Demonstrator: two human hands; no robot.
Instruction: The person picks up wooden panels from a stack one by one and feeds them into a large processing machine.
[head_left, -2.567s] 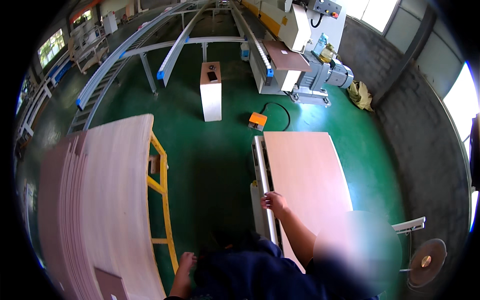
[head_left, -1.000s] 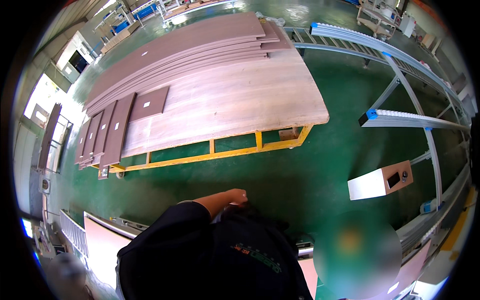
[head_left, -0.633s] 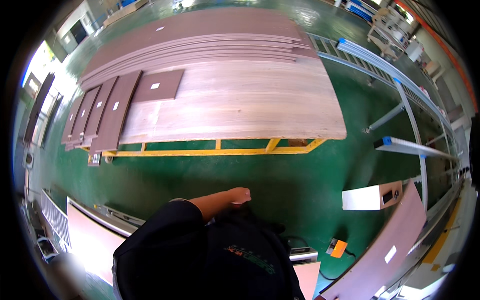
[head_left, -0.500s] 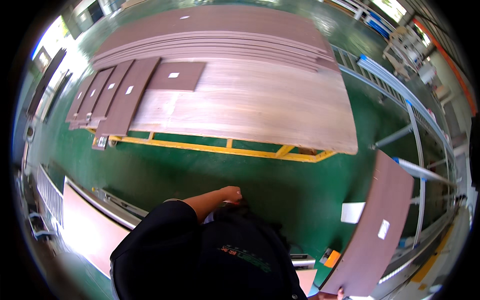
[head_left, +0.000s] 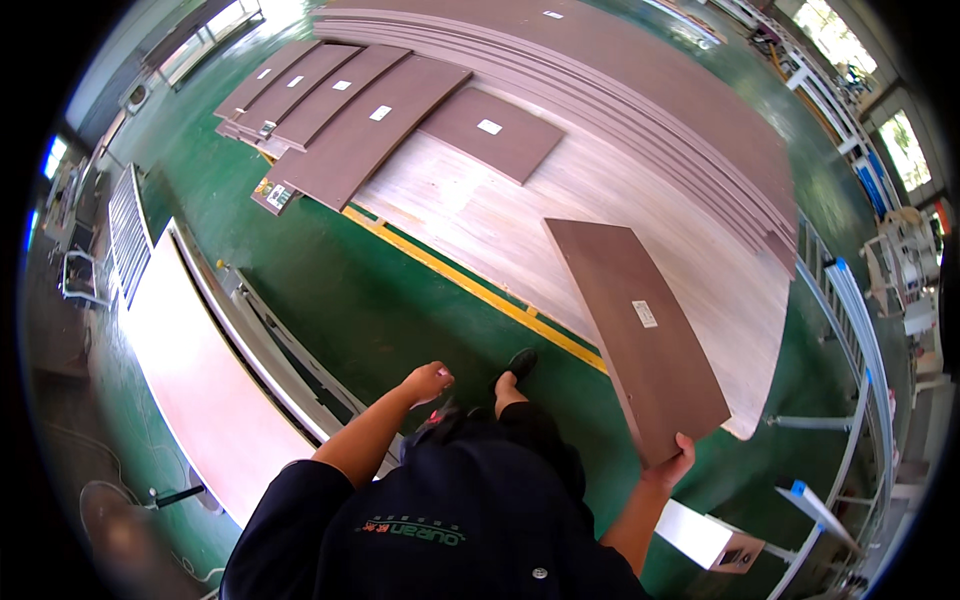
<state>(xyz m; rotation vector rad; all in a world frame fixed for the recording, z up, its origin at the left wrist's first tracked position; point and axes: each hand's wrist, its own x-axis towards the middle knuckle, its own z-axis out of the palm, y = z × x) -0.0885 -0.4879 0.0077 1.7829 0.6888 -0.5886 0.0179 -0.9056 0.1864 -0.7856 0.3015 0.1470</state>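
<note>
My right hand (head_left: 668, 467) grips the near end of a long brown panel (head_left: 640, 370), its thumb over the edge and the other fingers mostly hidden beneath. The panel bears a white label and slants away from me, its far end over the pale wood-grain board (head_left: 700, 300) on the yellow-framed cart (head_left: 480, 291). Whether it touches that board I cannot tell. In front of my body, my left hand (head_left: 428, 383) is loosely curled with nothing visible in it. A smaller labelled brown panel (head_left: 492, 133) lies flat on the board, beside several overlapping labelled panels (head_left: 375, 125).
Long brown boards (head_left: 640, 90) are stacked along the cart's far side. At my left stands a machine with a pale pink top (head_left: 205, 370). A metal roller conveyor (head_left: 865, 340) runs along the right, and a white box (head_left: 700, 537) is near my right forearm.
My right hand has raised the long panel from low at my right and swung it left, over the cart. My view has turned right. The left hand stays curled before me.
</note>
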